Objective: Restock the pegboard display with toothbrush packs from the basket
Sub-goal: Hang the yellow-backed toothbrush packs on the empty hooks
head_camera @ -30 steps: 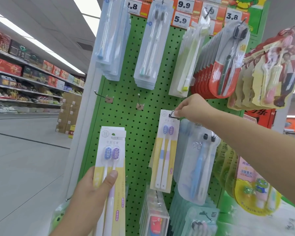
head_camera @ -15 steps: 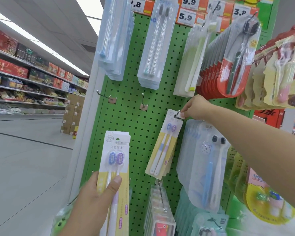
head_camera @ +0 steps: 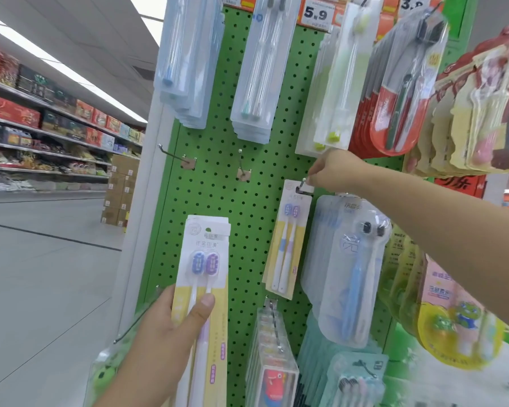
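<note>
Green pegboard [head_camera: 218,201] carries a yellow toothbrush pack [head_camera: 288,239] on a mid-board hook [head_camera: 301,185], the right hand [head_camera: 332,171] with curled fingers at the hook's tip. Just beside it hang clear blue-brush packs [head_camera: 344,268]. Two bare hooks [head_camera: 174,155] stand left. The left hand [head_camera: 162,333] grips stacked yellow packs [head_camera: 203,289] at the board's lower left.

Two hands: the left hand [head_camera: 162,327] holds one yellow toothbrush pack [head_camera: 202,289], the right hand [head_camera: 332,171] is at a hook [head_camera: 301,185] where one matching hung pack [head_camera: 287,236] dangles. Each pack carries two brushes (one blue head, one purple). Two bare hooks [head_camera: 174,155] stick out of the one green pegboard [head_camera: 232,201]. One price tag [head_camera: 315,13] reads 5.9.
</note>
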